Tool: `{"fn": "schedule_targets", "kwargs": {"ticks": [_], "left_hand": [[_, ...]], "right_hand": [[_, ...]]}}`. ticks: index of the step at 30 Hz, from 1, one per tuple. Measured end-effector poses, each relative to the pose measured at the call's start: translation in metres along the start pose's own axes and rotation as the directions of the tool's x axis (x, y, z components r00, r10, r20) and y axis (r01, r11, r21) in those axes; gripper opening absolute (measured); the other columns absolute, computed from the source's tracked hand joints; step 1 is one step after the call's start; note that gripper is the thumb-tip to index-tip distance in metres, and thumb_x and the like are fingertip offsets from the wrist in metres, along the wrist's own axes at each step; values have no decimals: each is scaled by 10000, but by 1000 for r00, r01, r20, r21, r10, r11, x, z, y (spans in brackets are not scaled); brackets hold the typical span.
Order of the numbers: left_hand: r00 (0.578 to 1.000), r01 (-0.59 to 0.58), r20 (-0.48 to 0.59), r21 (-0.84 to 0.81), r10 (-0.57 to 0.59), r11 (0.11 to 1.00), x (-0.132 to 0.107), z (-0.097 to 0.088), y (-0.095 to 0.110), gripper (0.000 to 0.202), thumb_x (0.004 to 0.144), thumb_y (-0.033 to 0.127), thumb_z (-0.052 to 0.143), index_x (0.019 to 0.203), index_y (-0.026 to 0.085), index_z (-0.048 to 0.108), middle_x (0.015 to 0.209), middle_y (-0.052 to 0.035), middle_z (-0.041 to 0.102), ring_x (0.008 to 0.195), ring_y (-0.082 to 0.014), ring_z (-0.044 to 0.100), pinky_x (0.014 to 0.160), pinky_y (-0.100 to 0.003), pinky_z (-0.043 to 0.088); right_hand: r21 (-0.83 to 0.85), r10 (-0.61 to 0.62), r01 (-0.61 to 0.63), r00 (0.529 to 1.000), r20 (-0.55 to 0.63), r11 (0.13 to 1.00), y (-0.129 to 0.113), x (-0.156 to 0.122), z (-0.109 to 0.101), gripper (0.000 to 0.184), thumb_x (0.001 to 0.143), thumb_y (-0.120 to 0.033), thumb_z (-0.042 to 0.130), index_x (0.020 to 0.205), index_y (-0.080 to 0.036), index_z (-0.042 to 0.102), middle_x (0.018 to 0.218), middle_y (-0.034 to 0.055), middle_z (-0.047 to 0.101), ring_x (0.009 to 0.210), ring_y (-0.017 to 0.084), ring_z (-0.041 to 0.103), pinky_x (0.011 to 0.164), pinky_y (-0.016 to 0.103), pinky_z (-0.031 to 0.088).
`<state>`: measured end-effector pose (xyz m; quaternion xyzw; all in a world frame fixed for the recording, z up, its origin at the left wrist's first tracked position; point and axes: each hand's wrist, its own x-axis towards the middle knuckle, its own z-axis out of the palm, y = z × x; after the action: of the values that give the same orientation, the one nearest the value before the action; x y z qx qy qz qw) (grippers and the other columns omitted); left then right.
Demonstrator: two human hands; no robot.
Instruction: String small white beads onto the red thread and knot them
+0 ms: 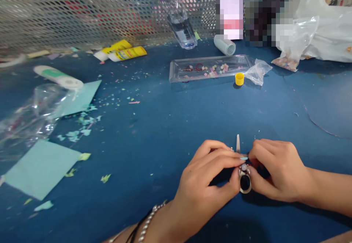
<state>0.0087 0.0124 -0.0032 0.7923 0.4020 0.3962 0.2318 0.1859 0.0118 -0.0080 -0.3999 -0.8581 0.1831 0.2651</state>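
Observation:
My left hand is closed in a pinch, its light-blue nails meeting the fingertips of my right hand. Between the two hands sit small beads, one pale and some reddish; whatever links them is too small to make out. Directly under the fingers is a pair of small scissors; the pointed blade shows beyond the fingers and a pale oval handle loop shows below them. My fingers cover the middle of the scissors.
A clear tray holds beads, with a yellow cap beside it. Farther back are a water bottle, yellow tubes and plastic bags. Turquoise paper, scraps and a white-green cutter lie left. Thread trails right.

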Motion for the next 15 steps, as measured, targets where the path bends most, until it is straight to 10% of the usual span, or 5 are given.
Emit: {"fn": "schedule_targets", "kwargs": {"ticks": [15], "left_hand": [[929,344,247,-309,-274,887,7,-5,-6,137,742,105,532,669,194,606,661,-3,653,685,-142,589,639,-260,521]], "right_hand": [[457,49,-119,985,163,882,8,8,-5,124,882,-151,432,761,-175,420,670,-35,461,561,73,393,533,187,321]]}}
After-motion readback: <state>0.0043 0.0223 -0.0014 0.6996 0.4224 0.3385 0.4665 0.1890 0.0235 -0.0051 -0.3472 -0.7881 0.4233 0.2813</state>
